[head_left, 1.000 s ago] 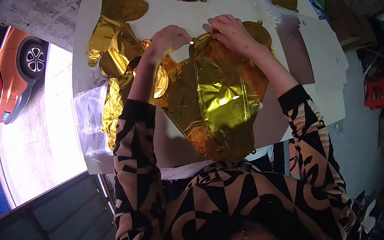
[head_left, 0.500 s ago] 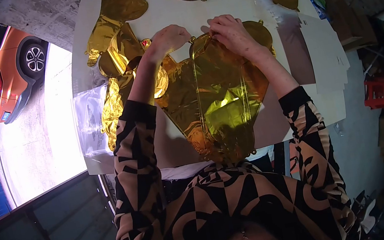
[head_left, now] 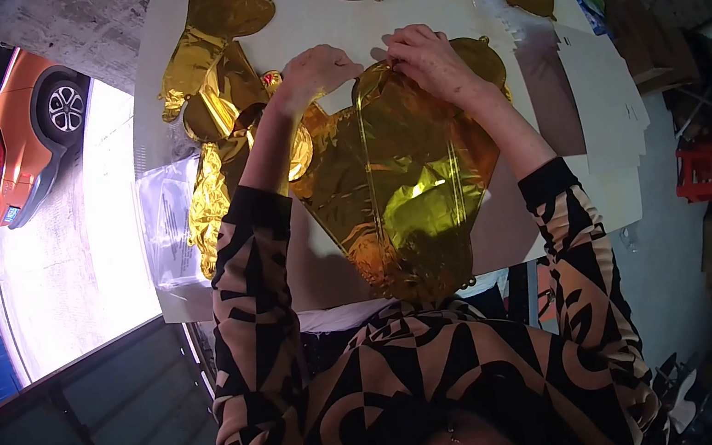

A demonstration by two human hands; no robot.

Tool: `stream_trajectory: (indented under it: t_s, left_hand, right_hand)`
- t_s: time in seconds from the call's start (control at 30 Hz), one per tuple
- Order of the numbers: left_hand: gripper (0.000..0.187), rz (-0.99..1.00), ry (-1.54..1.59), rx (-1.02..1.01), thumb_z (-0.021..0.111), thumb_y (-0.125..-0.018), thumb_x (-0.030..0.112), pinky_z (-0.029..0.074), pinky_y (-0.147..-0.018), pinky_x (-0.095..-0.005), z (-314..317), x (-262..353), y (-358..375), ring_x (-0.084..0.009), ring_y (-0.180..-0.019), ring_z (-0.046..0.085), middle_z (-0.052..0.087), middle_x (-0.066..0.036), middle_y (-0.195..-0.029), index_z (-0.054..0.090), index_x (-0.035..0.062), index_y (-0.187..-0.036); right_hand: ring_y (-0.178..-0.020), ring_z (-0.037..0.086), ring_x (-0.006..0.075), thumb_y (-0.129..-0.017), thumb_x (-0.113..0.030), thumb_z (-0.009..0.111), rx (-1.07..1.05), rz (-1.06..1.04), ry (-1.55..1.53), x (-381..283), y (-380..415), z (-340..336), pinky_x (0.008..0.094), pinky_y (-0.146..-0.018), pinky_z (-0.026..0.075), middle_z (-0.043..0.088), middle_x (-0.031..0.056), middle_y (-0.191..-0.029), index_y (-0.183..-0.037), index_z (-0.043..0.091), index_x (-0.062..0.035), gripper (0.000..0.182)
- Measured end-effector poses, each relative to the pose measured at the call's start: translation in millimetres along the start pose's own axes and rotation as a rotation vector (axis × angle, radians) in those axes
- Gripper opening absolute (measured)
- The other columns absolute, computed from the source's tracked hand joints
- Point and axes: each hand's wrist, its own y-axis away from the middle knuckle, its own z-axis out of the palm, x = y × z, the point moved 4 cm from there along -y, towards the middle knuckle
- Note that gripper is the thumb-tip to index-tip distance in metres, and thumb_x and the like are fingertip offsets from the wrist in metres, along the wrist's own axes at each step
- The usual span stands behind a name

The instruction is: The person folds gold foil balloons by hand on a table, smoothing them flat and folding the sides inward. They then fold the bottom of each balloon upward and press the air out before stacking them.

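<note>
On table (head_left: 297,29), foil (head_left: 409,158) lies spread near person; R hand (head_left: 431,60) seems to pinch its top edge, L hand (head_left: 321,74) curled by corner, grip can't tell. Step: prob. working that edge; next move calls for light touch w/ both.

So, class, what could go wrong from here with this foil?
The right hand is at the far edge of the large gold foil piece; a rough tug might crease or tear it. The piece also reaches the near edge of the table, where it could snag on the patterned clothing.
</note>
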Motion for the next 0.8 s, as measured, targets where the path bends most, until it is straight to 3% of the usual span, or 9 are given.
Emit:
stream_trajectory:
  t_s: [0.13,0.23,0.33,0.37,0.47,0.5,0.57,0.7,0.8]
  left_hand:
    - [0.033,0.021,-0.012,0.078,0.072,-0.085,0.043,0.056,-0.085,-0.0383,2.5,0.2,1.5,-0.0278,-0.093,0.073,0.077,-0.006,-0.096,0.080,0.0138,-0.099]
    - [0.033,0.092,0.069,0.149,0.072,-0.085,0.043,0.055,-0.081,-0.0378,7.0,-11.2,1.6,-0.0276,-0.087,0.073,0.076,-0.008,-0.089,0.079,0.0125,-0.094]
    - [0.033,-0.010,0.095,0.053,0.071,-0.085,0.041,0.054,-0.078,-0.0386,0.5,-10.2,6.8,-0.0300,-0.084,0.072,0.075,-0.011,-0.085,0.078,0.0091,-0.091]
    - [0.035,0.074,0.053,0.153,0.070,-0.085,0.041,0.053,-0.077,-0.0400,0.3,-10.7,8.3,-0.0311,-0.081,0.072,0.074,-0.012,-0.081,0.077,0.0067,-0.089]
    - [0.035,0.121,0.027,0.188,0.069,-0.085,0.041,0.053,-0.077,-0.0409,2.1,-14.5,11.7,-0.0307,-0.082,0.072,0.074,-0.012,-0.081,0.077,0.0070,-0.090]
    - [0.035,0.102,0.014,0.171,0.069,-0.085,0.041,0.053,-0.079,-0.0419,3.9,-14.4,10.8,-0.0310,-0.084,0.072,0.075,-0.012,-0.083,0.077,0.0076,-0.091]
    - [0.034,0.060,-0.009,0.129,0.067,-0.086,0.041,0.052,-0.083,-0.0439,6.0,-12.1,7.4,-0.0316,-0.088,0.073,0.076,-0.011,-0.087,0.078,0.0087,-0.094]
    - [0.035,0.012,-0.182,0.165,0.072,-0.089,0.038,0.055,-0.075,-0.0386,9.1,-10.9,1.6,-0.0237,-0.078,0.071,0.073,-0.011,-0.080,0.076,0.0039,-0.097]
    - [0.036,-0.040,-0.158,0.039,0.066,-0.090,0.043,0.046,-0.095,-0.0549,8.8,-14.4,-0.2,-0.0343,-0.106,0.070,0.076,-0.010,-0.110,0.078,0.0141,-0.108]
  right_hand:
    - [-0.131,0.050,0.0261,-0.092,-0.012,0.071,-0.036,0.014,0.044,5.0,-1.0,6.1,0.0486,-0.104,0.043,0.060,0.0010,-0.129,-0.126,0.064,-0.0212,0.036]
    - [-0.133,0.051,0.0317,-0.089,-0.008,0.073,0.154,-0.024,0.049,-0.9,3.7,-1.5,0.0478,-0.105,0.043,0.058,0.0069,-0.135,-0.124,0.063,-0.0135,0.037]
    - [-0.137,0.049,0.0335,-0.090,-0.009,0.072,0.195,-0.078,0.016,-19.1,18.8,-19.2,0.0473,-0.107,0.042,0.057,0.0088,-0.138,-0.132,0.060,-0.0125,0.044]
    - [-0.140,0.045,0.0328,-0.093,-0.015,0.070,0.154,-0.083,0.044,-24.5,24.4,-20.3,0.0494,-0.110,0.039,0.054,0.0090,-0.142,-0.136,0.058,-0.0134,0.045]
    - [-0.151,0.034,0.0309,-0.100,-0.033,0.064,0.026,-0.088,0.117,-45.7,51.2,-13.8,0.0557,-0.118,0.031,0.047,0.0094,-0.155,-0.147,0.052,-0.0162,0.052]
    - [-0.155,0.028,0.0305,-0.104,-0.046,0.055,-0.065,-0.076,0.148,-47.9,58.3,-9.1,0.0587,-0.123,0.025,0.042,0.0100,-0.160,-0.153,0.047,-0.0182,0.058]
    - [-0.156,0.027,0.0305,-0.105,-0.051,0.051,-0.117,-0.060,0.215,-50.3,69.5,-2.6,0.0594,-0.124,0.022,0.039,0.0097,-0.163,-0.156,0.044,-0.0198,0.060]
    - [-0.157,0.024,0.0301,-0.106,-0.058,0.042,-0.147,-0.045,0.269,-47.9,85.7,11.1,0.0604,-0.125,0.018,0.033,0.0087,-0.167,-0.161,0.038,-0.0226,0.065]
    - [-0.157,0.024,0.0296,-0.106,-0.059,0.041,-0.144,-0.048,0.280,-50.9,89.2,10.5,0.0606,-0.125,0.018,0.031,0.0080,-0.168,-0.161,0.036,-0.0235,0.066]
